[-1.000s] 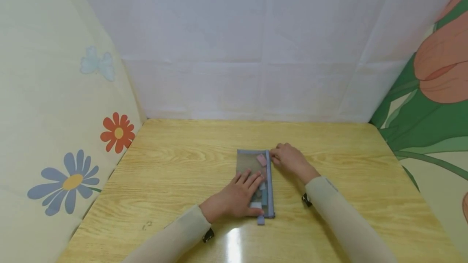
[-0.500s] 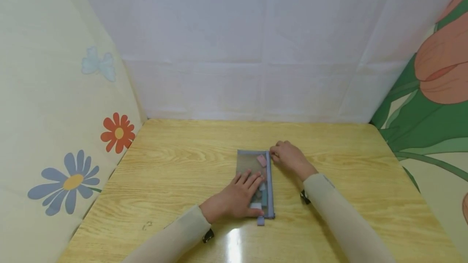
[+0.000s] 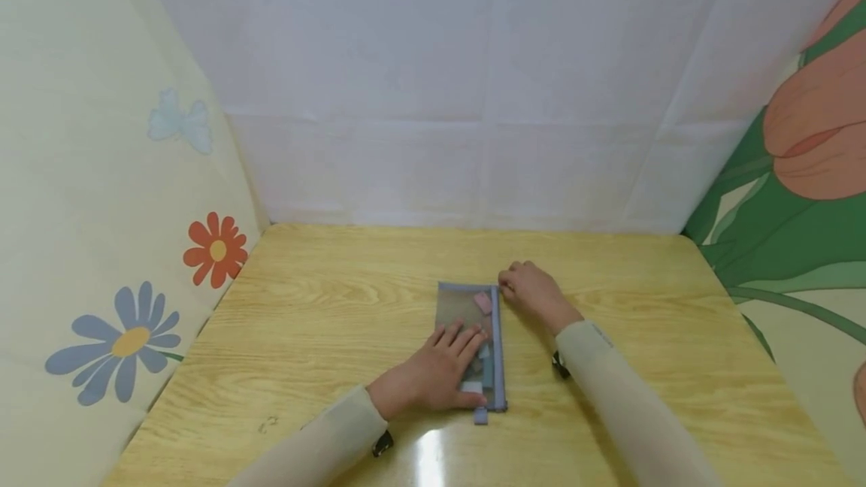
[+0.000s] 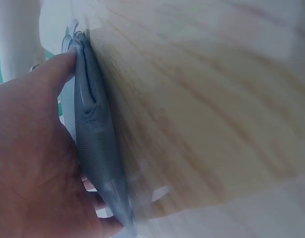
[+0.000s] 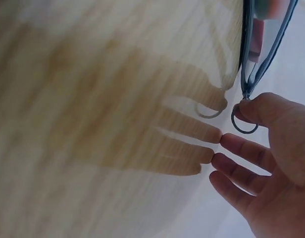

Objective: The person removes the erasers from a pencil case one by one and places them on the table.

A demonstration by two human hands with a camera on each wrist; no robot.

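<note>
A see-through mesh zip pouch [image 3: 455, 307] with blue-grey edging lies flat on the table, its zip [image 3: 499, 355] along the right side. Small pieces show through the mesh, among them a pink one [image 3: 483, 302] and a white one [image 3: 471, 388]. My left hand [image 3: 440, 369] rests on the pouch with spread fingers, thumb near its front edge. At the far right corner my right hand [image 3: 534, 293] pinches the zip pull between thumb and forefinger. The right wrist view shows the pull's ring [image 5: 247, 133] and the two zip edges parted beyond the slider.
The pouch lies on a glossy wood-grain table [image 3: 338, 307]. A white cloth [image 3: 379, 96] hangs behind it. Flower-printed cloths stand at the left [image 3: 88, 171] and right [image 3: 812, 246]. A small fabric tab [image 3: 481, 417] sticks out from the pouch's front edge.
The right forearm has shifted slightly to the left, while its fingers stay at the pouch corner. The left hand stays on the pouch. The head view has tilted a little.
</note>
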